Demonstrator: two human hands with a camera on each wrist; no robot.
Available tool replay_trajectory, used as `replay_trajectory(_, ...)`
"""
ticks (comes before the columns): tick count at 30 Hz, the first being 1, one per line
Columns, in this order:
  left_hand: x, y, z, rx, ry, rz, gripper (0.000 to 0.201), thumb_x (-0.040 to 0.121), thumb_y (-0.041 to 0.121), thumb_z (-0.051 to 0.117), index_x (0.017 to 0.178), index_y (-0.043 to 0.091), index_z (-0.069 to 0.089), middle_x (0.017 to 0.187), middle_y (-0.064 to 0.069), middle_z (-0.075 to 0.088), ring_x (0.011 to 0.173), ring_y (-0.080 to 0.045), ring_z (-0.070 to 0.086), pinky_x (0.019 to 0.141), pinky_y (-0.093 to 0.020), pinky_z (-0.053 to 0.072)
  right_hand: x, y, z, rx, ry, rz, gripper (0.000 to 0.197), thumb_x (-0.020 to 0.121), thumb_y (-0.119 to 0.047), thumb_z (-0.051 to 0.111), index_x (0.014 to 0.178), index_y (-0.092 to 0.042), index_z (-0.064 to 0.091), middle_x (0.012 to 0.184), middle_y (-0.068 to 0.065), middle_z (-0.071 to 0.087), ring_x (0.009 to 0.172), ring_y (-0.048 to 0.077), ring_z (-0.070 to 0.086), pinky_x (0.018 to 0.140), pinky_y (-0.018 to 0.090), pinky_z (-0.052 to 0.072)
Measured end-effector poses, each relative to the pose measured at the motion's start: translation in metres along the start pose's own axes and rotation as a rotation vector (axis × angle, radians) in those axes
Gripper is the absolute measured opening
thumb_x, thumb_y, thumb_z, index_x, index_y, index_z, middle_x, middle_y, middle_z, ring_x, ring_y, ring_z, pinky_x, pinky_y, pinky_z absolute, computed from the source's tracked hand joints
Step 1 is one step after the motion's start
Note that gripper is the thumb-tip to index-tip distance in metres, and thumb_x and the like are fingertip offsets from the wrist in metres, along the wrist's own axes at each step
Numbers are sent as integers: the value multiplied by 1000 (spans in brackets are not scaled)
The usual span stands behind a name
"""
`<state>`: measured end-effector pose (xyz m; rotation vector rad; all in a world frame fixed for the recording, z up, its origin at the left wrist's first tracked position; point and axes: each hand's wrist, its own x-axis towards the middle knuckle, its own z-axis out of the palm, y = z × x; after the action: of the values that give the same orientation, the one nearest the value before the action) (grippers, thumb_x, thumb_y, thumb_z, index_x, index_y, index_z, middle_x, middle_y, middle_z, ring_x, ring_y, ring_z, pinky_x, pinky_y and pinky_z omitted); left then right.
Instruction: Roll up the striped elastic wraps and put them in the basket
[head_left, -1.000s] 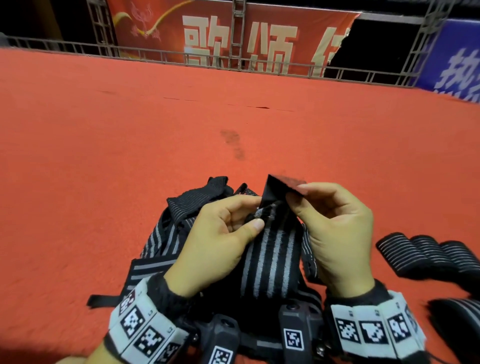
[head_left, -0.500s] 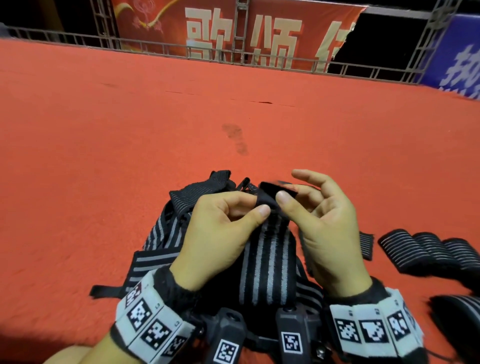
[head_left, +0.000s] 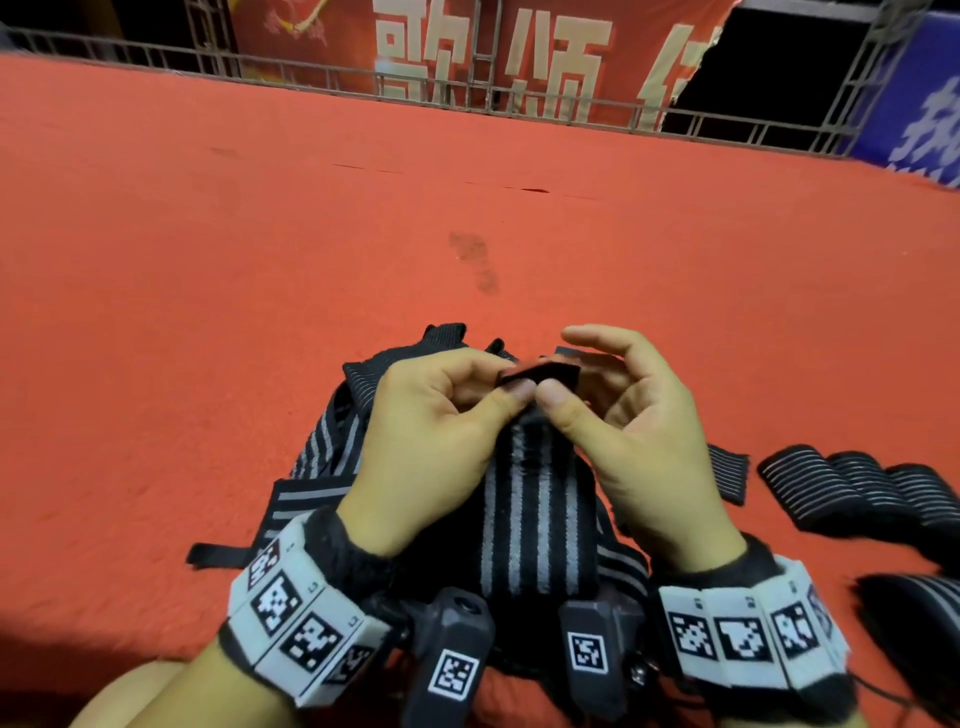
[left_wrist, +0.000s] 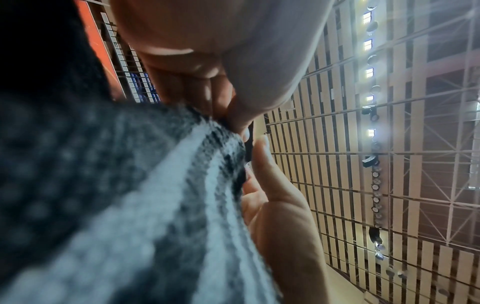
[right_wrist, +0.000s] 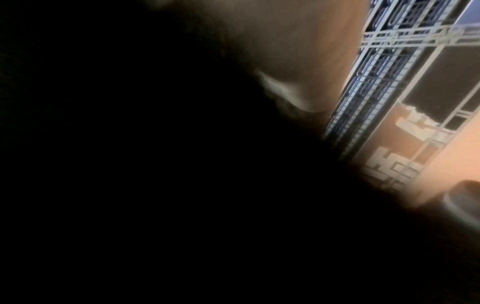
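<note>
A black wrap with grey stripes (head_left: 530, 519) runs up from my lap between both hands. My left hand (head_left: 498, 387) and right hand (head_left: 563, 387) pinch its top end (head_left: 540, 374), thumbs side by side, and that end is folded over into a small first turn. The right index finger (head_left: 597, 338) sticks out above the fold. The left wrist view shows the wrap (left_wrist: 130, 205) blurred up close, with the left thumb (left_wrist: 246, 86) on its edge. Dark cloth fills most of the right wrist view. I see no basket.
More unrolled striped wraps (head_left: 332, 441) lie heaped on the red carpet (head_left: 208, 312) behind my hands. Three rolled wraps (head_left: 857, 493) lie in a row at the right, and a dark striped shape (head_left: 919, 618) is cut off by the lower right edge. A metal railing (head_left: 519, 98) bounds the far side.
The black end of the wrap, which stood upright a second ago, has been folded down towards me between both thumbs. My right index finger has lifted off it.
</note>
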<state>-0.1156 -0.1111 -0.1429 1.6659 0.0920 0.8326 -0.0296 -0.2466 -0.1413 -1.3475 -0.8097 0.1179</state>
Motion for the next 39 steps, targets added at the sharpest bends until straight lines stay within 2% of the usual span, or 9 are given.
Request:
replay_trajectory(3,4,1,-4,-54,81,35,16,87,4,74,85,19,76,82,1,78,75,-10,72,74,-26,57,0,3,-8,-90,-181,72,41,80,-21,77,119,-19,66,115,1,73,108,19,70,94,36,54)
replay_trajectory(7,6,9,-9,-173,85,41,10,86,9,73,94,12,78,92,-3,79,86,-17,74,81,-33,59,-5,1,-12,-230,-322,108,20,89,-26,71,100,-9,74,95,1,75,88,14,68,78,44,55)
replay_trajectory(11,8,19,-21,-132,-131,-16,31,85,20,77,115,23,67,95,7,77,90,-8,71,82,-23,53,-4,-9,0,-170,-119,21,11,91,-21,68,94,-12,74,92,12,75,83,15,67,78,39,55)
replay_trajectory(14,4,26,-29,62,-334,-28,24,91,21,74,114,23,67,106,8,75,101,-10,71,92,-35,55,8,-30,6,-61,-14,14,20,93,-33,67,101,-15,69,103,16,73,95,32,69,88,49,54)
replay_trajectory(16,3,33,-30,122,-394,-16,19,98,23,65,116,22,67,111,7,74,105,-11,70,95,-43,55,19,-51,10,8,12,32,15,98,-28,61,104,-15,63,99,7,71,92,20,68,86,38,56)
replay_trajectory(21,20,69,-26,105,-398,67,18,95,17,65,112,20,68,107,8,75,97,-6,69,88,-33,55,47,-101,22,12,70,-22,8,104,-23,50,105,-20,56,99,-2,66,91,9,64,83,29,53)
replay_trajectory(29,70,131,-28,31,-301,171,22,88,9,64,107,18,71,103,5,75,94,-6,67,90,-30,55,90,-175,14,65,-65,9,28,103,-3,47,130,-7,51,121,10,65,109,21,65,94,35,54)
replay_trajectory(32,84,150,-27,5,-284,171,24,94,0,63,114,11,69,111,-3,75,98,-10,69,92,-32,56,107,-194,13,-46,14,-71,21,98,-3,57,118,-9,61,118,14,69,111,28,67,98,47,54)
replay_trajectory(39,92,164,-29,-48,-412,86,31,92,-6,63,120,8,67,113,-5,74,101,-14,71,89,-28,55,132,-236,10,51,152,-202,13,94,-3,65,100,-15,63,97,8,72,92,24,70,88,44,57)
